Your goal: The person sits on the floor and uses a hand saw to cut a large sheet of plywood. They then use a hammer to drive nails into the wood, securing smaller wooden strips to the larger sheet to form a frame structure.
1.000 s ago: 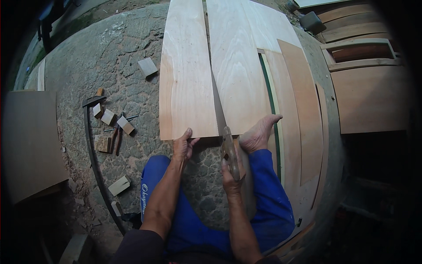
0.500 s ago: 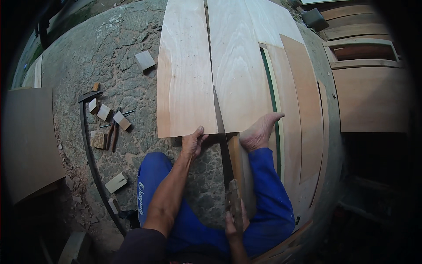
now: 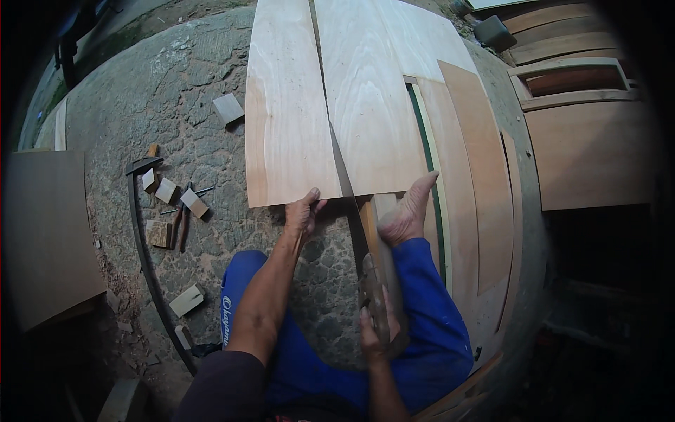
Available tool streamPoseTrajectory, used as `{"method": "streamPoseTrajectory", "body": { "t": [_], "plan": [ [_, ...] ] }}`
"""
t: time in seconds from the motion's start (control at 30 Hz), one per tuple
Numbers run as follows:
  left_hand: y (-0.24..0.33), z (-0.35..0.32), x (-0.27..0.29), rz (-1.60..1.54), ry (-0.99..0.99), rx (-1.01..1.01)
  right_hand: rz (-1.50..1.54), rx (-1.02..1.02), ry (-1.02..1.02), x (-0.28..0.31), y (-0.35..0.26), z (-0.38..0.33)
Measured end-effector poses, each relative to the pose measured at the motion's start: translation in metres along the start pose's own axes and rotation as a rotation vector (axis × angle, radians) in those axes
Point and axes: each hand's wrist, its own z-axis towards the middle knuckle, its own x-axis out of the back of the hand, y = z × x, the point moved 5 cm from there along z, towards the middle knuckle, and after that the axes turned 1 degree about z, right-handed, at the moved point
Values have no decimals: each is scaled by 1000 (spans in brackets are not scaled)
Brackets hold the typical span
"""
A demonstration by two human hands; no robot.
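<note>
A pale plywood sheet has a long cut running from its near edge to the far end of the view. My left hand grips that near edge left of the cut, thumb on top and fingers mostly hidden underneath. A handsaw stands in the cut, its blade slanting down toward me. Low in the view, my right hand is closed round the saw's worn handle. My bare foot presses near the sheet's edge, right of the blade.
Beneath and right of the sheet lie more boards. On the rough ground at left are several wood blocks, pliers and a long bar clamp. A brown panel stands far left; a framed wooden panel lies far right.
My right hand and the saw have moved forward, away from me. The sheet's near edge and my left hand appear slightly farther up the view; the left hand keeps its grip.
</note>
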Motion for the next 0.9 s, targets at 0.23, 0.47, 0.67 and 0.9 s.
{"method": "streamPoseTrajectory", "body": {
  "t": [0.23,0.47,0.67,0.9],
  "plan": [
    [23,-2,24,31,27,-29,137,-17,-62,-37,7,15],
    [14,-2,27,32,36,6,181,-206,-98,-24,2,8],
    [2,-28,24,52,19,7,89,-224,-137,-11,-2,-21],
    [22,-20,24,25,6,-17,218,-111,-69,-63,13,41]
  ]
}}
